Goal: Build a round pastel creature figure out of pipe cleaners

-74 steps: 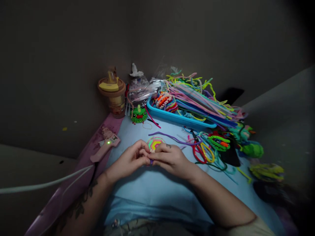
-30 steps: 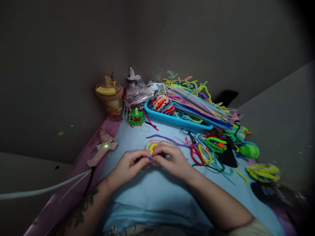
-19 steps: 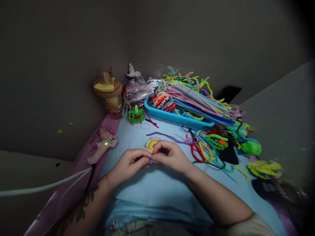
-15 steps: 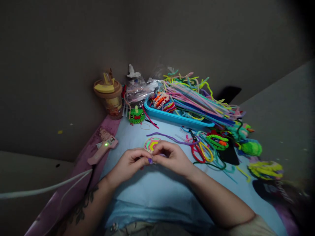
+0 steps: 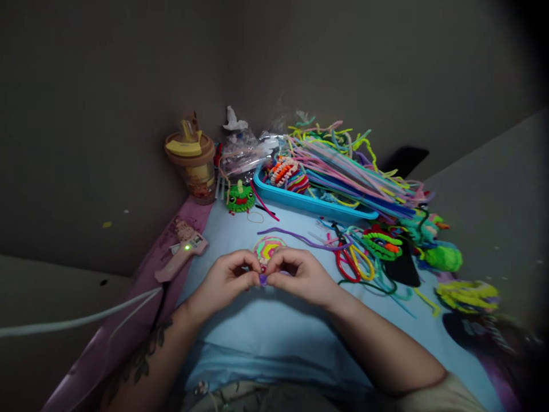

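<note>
Right between the two hands, just above the near half of the worktop (image 5: 270, 337), sits a small purple piece (image 5: 263, 279). The left hand (image 5: 229, 277) pinches it from one side between thumb and forefinger, and the right hand (image 5: 306, 279) does the same from the other, so each grip is closed on it. The fingertips cover most of it, and its full shape is too small to tell. Just beyond the fingers, partly hidden by them, lies a round disc (image 5: 269, 248) ringed in pink, green and yellow.

Farther out, a purple strip (image 5: 300, 237) stretches behind the disc toward a pair of scissors (image 5: 342, 252) with red and yellow handles. Near the scissors, to the right, a green figure with an orange part (image 5: 381, 245) rests beside a black flat object (image 5: 409, 272). Behind the purple strip, a green figure with eyes (image 5: 241, 198) stands by the left end of a blue tray (image 5: 317, 205), and a heap of fuzzy stems (image 5: 347, 171) lies across the tray's back. A lidded cup (image 5: 195, 169) stands at the far left corner; nearer, a pink tool (image 5: 182, 260) with a lit green light lies along the left edge.
</note>
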A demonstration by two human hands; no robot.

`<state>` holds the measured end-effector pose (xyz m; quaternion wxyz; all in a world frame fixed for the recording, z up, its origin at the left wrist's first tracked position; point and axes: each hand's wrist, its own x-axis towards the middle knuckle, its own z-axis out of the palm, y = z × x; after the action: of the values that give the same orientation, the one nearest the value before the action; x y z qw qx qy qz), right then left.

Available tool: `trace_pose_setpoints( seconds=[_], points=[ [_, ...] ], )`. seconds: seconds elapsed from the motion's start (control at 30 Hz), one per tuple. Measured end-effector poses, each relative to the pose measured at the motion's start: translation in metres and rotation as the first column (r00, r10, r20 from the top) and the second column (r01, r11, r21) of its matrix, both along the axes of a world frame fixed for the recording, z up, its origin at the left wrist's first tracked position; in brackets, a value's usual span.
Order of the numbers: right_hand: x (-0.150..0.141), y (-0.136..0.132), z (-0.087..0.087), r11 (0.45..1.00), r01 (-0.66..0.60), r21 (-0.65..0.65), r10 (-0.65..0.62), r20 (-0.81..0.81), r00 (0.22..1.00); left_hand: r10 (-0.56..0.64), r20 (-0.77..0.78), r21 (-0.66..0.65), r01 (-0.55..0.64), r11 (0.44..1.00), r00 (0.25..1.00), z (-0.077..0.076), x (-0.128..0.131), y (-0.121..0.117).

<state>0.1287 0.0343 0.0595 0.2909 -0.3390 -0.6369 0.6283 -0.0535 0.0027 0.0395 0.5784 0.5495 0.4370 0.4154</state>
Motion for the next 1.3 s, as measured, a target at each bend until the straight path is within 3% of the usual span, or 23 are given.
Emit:
trace_pose_setpoints(
  seconds=[0.17, 0.3, 0.4, 0.77, 0.97, 1.3],
  points=[
    [0.000, 0.000, 0.001, 0.982, 0.046, 0.181, -0.055, 0.042, 0.998, 0.050, -0.062, 0.017, -0.049, 0.999, 0.997, 0.005, 0.002, 0.000],
    [-0.003, -0.003, -0.002, 0.886, 0.129, 0.446, -0.194, 0.101, 0.976, 0.165, -0.144, 0.042, -0.160, 0.986, 0.976, 0.004, 0.002, 0.000],
    [-0.004, -0.005, -0.005, 0.843, 0.147, 0.518, -0.239, 0.116, 0.964, 0.200, -0.149, 0.023, -0.199, 0.980, 0.969, 0.002, 0.003, 0.000],
    [0.000, -0.003, 0.000, 0.840, 0.047, 0.541, -0.164, 0.170, 0.972, 0.186, -0.163, 0.088, -0.174, 0.981, 0.969, 0.002, 0.005, -0.001],
    [0.005, 0.000, 0.004, 0.832, 0.066, 0.550, -0.189, 0.170, 0.967, 0.133, -0.082, -0.036, -0.136, 0.990, 0.988, 0.000, 0.008, -0.001],
    [0.003, -0.002, -0.002, 0.919, 0.110, 0.378, -0.175, 0.142, 0.974, 0.118, 0.113, -0.211, -0.092, 0.973, 0.987, -0.009, 0.013, -0.002]
  ],
)
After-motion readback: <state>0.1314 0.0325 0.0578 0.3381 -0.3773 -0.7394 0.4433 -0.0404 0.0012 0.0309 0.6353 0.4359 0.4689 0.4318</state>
